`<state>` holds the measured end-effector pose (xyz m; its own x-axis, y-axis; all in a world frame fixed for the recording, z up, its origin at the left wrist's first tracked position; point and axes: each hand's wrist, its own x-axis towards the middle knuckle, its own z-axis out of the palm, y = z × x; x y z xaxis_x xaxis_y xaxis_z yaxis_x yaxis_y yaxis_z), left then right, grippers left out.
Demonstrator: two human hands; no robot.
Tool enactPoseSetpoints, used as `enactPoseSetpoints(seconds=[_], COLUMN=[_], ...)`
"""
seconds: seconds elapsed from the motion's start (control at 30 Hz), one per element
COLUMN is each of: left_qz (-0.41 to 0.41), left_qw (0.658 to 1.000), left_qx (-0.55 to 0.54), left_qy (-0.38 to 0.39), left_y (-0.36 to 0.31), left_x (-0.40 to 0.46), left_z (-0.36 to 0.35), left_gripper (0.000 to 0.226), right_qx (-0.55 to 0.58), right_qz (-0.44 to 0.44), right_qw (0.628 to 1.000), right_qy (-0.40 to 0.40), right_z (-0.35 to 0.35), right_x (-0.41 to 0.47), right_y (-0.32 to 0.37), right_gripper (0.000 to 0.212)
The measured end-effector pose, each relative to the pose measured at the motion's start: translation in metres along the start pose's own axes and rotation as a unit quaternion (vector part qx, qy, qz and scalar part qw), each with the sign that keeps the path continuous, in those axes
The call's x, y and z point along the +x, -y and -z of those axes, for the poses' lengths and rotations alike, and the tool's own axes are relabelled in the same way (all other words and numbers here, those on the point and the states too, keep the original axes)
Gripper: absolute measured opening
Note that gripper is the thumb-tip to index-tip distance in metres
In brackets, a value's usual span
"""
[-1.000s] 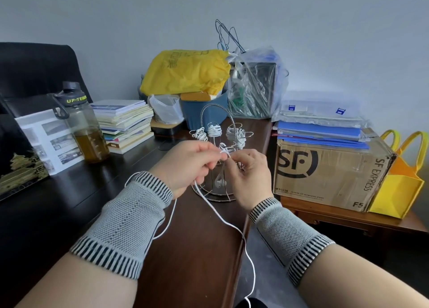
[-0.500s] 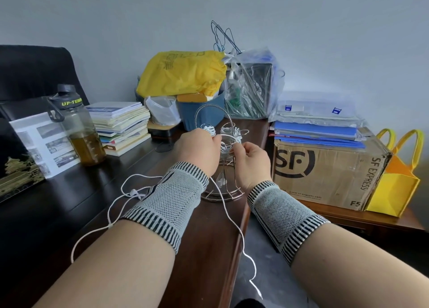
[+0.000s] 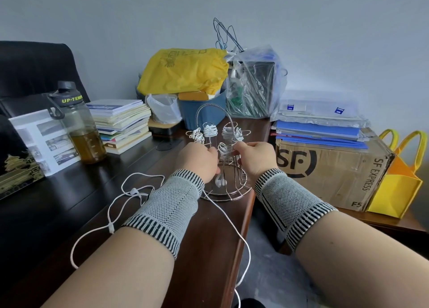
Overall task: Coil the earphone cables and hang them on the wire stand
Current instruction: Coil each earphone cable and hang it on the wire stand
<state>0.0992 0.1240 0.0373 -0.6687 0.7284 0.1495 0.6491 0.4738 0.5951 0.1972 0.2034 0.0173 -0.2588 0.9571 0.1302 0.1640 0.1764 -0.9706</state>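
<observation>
White earphone cable (image 3: 224, 151) bunched into a small coil between both hands, right at the near side of the wire stand (image 3: 226, 168), earbuds (image 3: 220, 182) dangling below the coil inside the stand's frame. Left hand (image 3: 199, 160) curled against the coil from the left, fingertips hidden behind the hand, so exact pinch hard to make out. Right hand (image 3: 254, 155) curled on the coil's right side, thumb and fingers pinching the cable. Loose tail of the same cable (image 3: 241, 240) trailing down from under the left wrist, across the counter (image 3: 209, 249) edge and off toward the floor. Stand sits near the right edge of the counter, with a looped spring-like handle (image 3: 212, 109) on top and four other white coiled cables (image 3: 210, 130) already hung on its upper hooks. Second loose cable (image 3: 116, 205) sprawled on the counter left of the left wrist, with its inline remote (image 3: 133, 191) showing. Striped grey knit wristbands (image 3: 169, 212) on both forearms. Farther left: tinted water bottle (image 3: 80, 126) with amber liquid, then a stack of books (image 3: 121, 124). Far behind the stand: blue bin (image 3: 204, 111) topped by a yellow bag (image 3: 183, 72), clear plastic bag (image 3: 253, 85) beside it. Right: cardboard box (image 3: 329, 171) under blue folders (image 3: 318, 133), yellow tote (image 3: 399, 177) at its right end.
</observation>
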Motion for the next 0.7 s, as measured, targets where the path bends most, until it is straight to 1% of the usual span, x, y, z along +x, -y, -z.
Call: enactPoseSetpoints(seconds=[0.1, 0.23, 0.37, 0.53, 0.6, 0.7], left_qz=[-0.006, -0.042, -0.007, -0.008, -0.014, -0.015], left_qw=[0.999, 0.992, 0.966, 0.954, 0.949, 0.949], left_qx=[-0.047, -0.116, -0.253, -0.296, -0.312, -0.313], left_qy=[0.010, -0.002, 0.041, 0.047, 0.050, 0.047], left_y=[0.007, 0.019, 0.024, 0.026, 0.028, 0.033], left_x=[-0.010, -0.023, -0.031, -0.036, -0.036, -0.034], left_z=[0.003, 0.002, -0.005, -0.009, -0.010, -0.011], left_gripper=[0.041, 0.034, 0.028, 0.029, 0.026, 0.030], right_qx=[0.012, 0.011, 0.008, -0.022, -0.049, -0.083], right_qz=[0.002, 0.029, 0.082, 0.159, 0.190, 0.204], right_qw=[1.000, 1.000, 0.997, 0.987, 0.980, 0.974], right_qy=[-0.002, -0.005, -0.011, 0.023, 0.043, 0.056], right_z=[0.003, 0.005, 0.006, 0.008, 0.009, 0.008], right_x=[-0.001, -0.003, -0.007, -0.015, -0.019, -0.024], right_y=[-0.002, -0.008, -0.012, -0.019, -0.022, -0.023], right_gripper=[0.032, 0.027, 0.022, 0.013, 0.015, 0.017])
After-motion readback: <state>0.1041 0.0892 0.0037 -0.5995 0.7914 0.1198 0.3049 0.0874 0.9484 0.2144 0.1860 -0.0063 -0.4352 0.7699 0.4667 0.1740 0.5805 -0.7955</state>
